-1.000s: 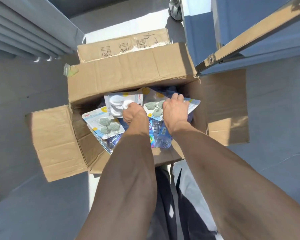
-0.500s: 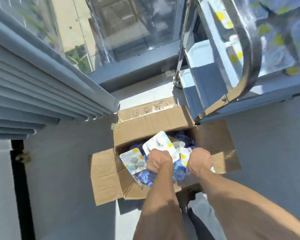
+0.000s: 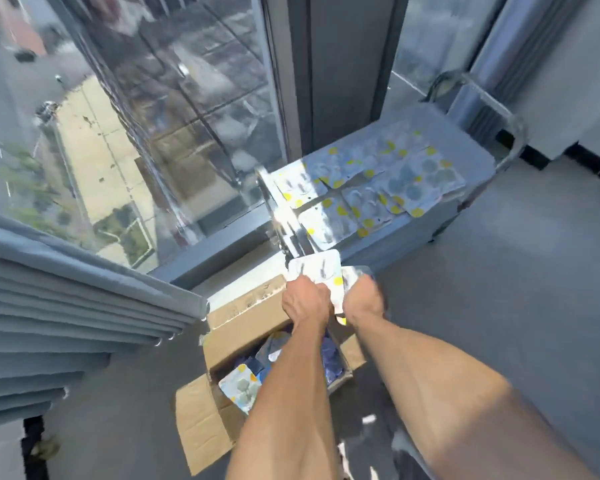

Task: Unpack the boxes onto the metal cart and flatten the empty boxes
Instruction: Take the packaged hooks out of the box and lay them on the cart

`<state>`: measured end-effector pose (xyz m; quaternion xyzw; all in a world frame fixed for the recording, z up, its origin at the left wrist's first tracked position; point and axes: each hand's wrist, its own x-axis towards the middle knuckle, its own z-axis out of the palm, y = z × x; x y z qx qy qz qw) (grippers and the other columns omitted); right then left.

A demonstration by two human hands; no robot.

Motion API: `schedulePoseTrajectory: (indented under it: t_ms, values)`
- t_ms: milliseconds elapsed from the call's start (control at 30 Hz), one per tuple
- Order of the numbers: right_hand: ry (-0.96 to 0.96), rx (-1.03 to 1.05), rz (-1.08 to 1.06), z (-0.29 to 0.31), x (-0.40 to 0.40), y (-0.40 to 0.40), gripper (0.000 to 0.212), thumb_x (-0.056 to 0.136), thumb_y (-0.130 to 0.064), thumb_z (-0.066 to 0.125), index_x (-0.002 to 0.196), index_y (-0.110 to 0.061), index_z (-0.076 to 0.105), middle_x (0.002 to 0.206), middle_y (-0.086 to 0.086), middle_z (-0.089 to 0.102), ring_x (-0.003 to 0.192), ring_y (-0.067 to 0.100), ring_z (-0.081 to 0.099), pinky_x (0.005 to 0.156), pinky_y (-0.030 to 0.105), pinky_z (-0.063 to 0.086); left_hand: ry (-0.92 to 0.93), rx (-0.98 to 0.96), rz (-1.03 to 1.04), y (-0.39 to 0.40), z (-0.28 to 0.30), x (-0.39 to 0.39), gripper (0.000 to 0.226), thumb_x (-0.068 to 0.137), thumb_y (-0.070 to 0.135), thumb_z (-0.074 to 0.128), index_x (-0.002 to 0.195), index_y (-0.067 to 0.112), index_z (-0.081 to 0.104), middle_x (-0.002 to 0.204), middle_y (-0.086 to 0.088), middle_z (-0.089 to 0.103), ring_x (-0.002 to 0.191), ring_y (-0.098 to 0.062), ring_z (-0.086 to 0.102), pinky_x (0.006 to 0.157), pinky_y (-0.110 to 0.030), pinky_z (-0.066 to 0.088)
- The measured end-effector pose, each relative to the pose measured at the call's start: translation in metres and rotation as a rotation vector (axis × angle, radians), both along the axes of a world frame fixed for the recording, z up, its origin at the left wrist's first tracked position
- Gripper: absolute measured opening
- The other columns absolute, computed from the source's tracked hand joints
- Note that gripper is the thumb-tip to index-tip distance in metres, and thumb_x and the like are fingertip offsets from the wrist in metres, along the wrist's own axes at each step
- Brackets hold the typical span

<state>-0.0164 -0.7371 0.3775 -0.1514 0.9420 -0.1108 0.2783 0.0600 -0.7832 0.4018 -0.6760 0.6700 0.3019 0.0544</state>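
Both hands were raised above the open cardboard box (image 3: 243,327), each clamped on flat blister packs. Left hand (image 3: 307,301) gripped the white pack (image 3: 317,270) by its near edge; right hand (image 3: 364,299) held a second pack (image 3: 352,277) just beside it, mostly hidden by the fist. The hands were close together, nearly touching.

The metal cart (image 3: 413,226) lay ahead and to the right of the hands, its near end just beyond the held packs. Its long axis ran away from the person toward the upper right, handle (image 3: 513,133) at the far end. The right hand appeared slightly nearer the cart top. Judged: the coming move was a short forward-right carry onto the near end.

The cart top already carried a layer of packs (image 3: 388,181), overlapping; the barest part showed at the near edge.

The box sat on grey floor (image 3: 499,289), flaps out, more packs (image 3: 239,388) inside. Window glass (image 3: 174,126) ran along the left, blinds (image 3: 66,306) beside the box. The frame was motion-blurred.
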Motion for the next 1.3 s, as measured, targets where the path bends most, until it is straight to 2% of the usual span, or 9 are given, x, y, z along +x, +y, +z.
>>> schedulePoseTrajectory:
  t_ms: [200, 333, 433, 567, 633, 733, 900, 1033, 1300]
  values:
    - [-0.007, -0.086, -0.013, 0.040, -0.106, 0.015, 0.029, 0.100, -0.011, 0.043, 0.122, -0.005, 0.061, 0.123, 0.016, 0.058, 0.110, 0.033, 0.063, 0.088, 0.038, 0.050, 0.036, -0.043, 0.028, 0.011, 0.038, -0.108, 0.030, 0.088, 0.023, 0.056, 0.102, 0.000, 0.070, 0.104, -0.021, 0.069, 0.101, -0.037, 0.066, 0.080, -0.036, 0.051]
    - [-0.009, -0.091, 0.110, 0.053, -0.187, 0.022, 0.029, 0.094, -0.009, 0.053, 0.123, -0.005, 0.060, 0.124, 0.017, 0.057, 0.111, 0.035, 0.062, 0.089, 0.038, 0.049, 0.031, -0.074, 0.047, 0.021, 0.054, -0.189, 0.029, 0.092, 0.023, 0.054, 0.107, 0.002, 0.067, 0.109, -0.019, 0.068, 0.106, -0.035, 0.064, 0.082, -0.035, 0.050]
    - [-0.009, -0.112, 0.151, 0.063, -0.250, 0.021, 0.029, 0.095, -0.008, 0.047, 0.120, -0.001, 0.061, 0.124, 0.021, 0.057, 0.113, 0.037, 0.059, 0.090, 0.038, 0.048, 0.022, -0.070, 0.043, 0.018, 0.062, -0.245, 0.027, 0.094, 0.020, 0.052, 0.109, 0.003, 0.067, 0.112, -0.017, 0.067, 0.108, -0.032, 0.064, 0.085, -0.034, 0.050]
    - [0.048, -0.097, 0.166, 0.074, -0.323, 0.010, 0.026, 0.096, -0.022, 0.053, 0.113, -0.005, 0.064, 0.118, 0.017, 0.062, 0.108, 0.034, 0.062, 0.085, 0.038, 0.051, 0.024, -0.081, 0.069, -0.006, 0.075, -0.298, 0.024, 0.096, 0.021, 0.052, 0.105, 0.004, 0.066, 0.112, -0.015, 0.066, 0.107, -0.032, 0.063, 0.080, -0.034, 0.048]
    - [0.049, -0.113, 0.158, 0.077, -0.349, 0.001, 0.036, 0.096, -0.034, 0.056, 0.112, -0.004, 0.064, 0.116, 0.019, 0.064, 0.109, 0.036, 0.061, 0.084, 0.038, 0.050, 0.026, -0.086, 0.109, -0.024, 0.075, -0.314, 0.021, 0.096, 0.018, 0.052, 0.101, 0.004, 0.066, 0.110, -0.015, 0.066, 0.104, -0.032, 0.063, 0.078, -0.035, 0.048]
    - [0.062, -0.096, 0.150, 0.069, -0.388, -0.019, 0.035, 0.097, -0.033, 0.055, 0.113, -0.003, 0.064, 0.117, 0.019, 0.064, 0.110, 0.035, 0.061, 0.085, 0.038, 0.050, 0.023, -0.087, 0.142, -0.056, 0.065, -0.338, 0.018, 0.095, 0.011, 0.050, 0.098, 0.001, 0.065, 0.106, -0.016, 0.067, 0.100, -0.033, 0.065, 0.076, -0.036, 0.049]
    - [0.056, -0.033, 0.188, 0.045, -0.437, -0.069, 0.024, 0.094, -0.018, 0.055, 0.111, -0.005, 0.065, 0.115, 0.016, 0.065, 0.107, 0.033, 0.063, 0.082, 0.035, 0.051, -0.030, -0.045, 0.119, -0.106, 0.031, -0.378, 0.020, 0.095, 0.014, 0.049, 0.104, 0.005, 0.064, 0.112, -0.015, 0.065, 0.106, -0.031, 0.062, 0.082, -0.036, 0.047]
    - [0.079, 0.069, 0.261, 0.023, -0.474, -0.129, 0.026, 0.093, -0.013, 0.049, 0.115, -0.011, 0.063, 0.118, 0.011, 0.064, 0.108, 0.028, 0.063, 0.082, 0.032, 0.049, -0.046, 0.004, 0.117, -0.159, -0.003, -0.419, 0.020, 0.096, 0.013, 0.046, 0.104, 0.007, 0.064, 0.118, -0.013, 0.060, 0.106, -0.029, 0.061, 0.083, -0.035, 0.047]
    - [0.098, 0.090, 0.364, -0.036, -0.519, -0.263, 0.023, 0.092, -0.013, 0.052, 0.110, -0.009, 0.065, 0.113, 0.011, 0.065, 0.104, 0.031, 0.065, 0.080, 0.031, 0.050, -0.036, 0.056, 0.157, -0.262, -0.072, -0.466, 0.018, 0.094, 0.004, 0.044, 0.097, 0.006, 0.062, 0.122, -0.013, 0.051, 0.096, -0.032, 0.062, 0.073, -0.034, 0.041]
